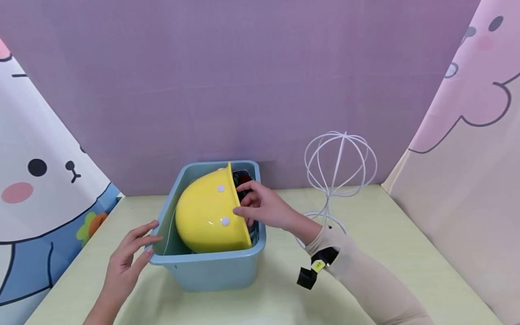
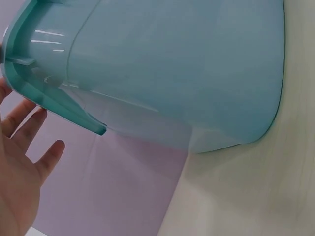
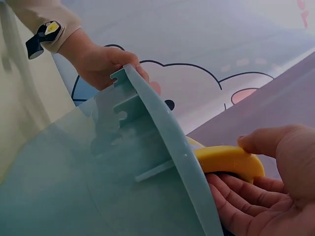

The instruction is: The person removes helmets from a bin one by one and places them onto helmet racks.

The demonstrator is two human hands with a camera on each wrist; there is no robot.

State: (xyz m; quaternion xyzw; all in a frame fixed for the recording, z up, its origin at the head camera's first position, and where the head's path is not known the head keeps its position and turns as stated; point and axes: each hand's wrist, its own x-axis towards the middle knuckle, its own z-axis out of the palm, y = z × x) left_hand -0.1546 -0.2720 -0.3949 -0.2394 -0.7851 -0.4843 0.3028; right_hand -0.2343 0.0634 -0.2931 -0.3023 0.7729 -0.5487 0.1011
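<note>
A yellow hard hat [image 1: 207, 212] with white studs lies on its side in a light blue plastic bin [image 1: 215, 271], its open side facing right. My right hand [image 1: 264, 205] pinches the hat's brim, thumb outside and the other fingers on the inner side, as the right wrist view also shows with the yellow brim [image 3: 229, 160]. At the bin's left front corner, my left hand [image 1: 126, 259] touches the rim with fairly straight fingers; its thumb stands apart from the rim in the left wrist view. Dark items [image 1: 242, 177] are partly hidden behind the hat.
A white wire stand with a globe-shaped top [image 1: 337, 169] stands right of the bin, behind my right forearm. The pale tabletop [image 1: 284, 289] meets a purple backdrop [image 1: 243, 90] at the back. Printed cartoon cloths [image 1: 44, 180] hang on both sides.
</note>
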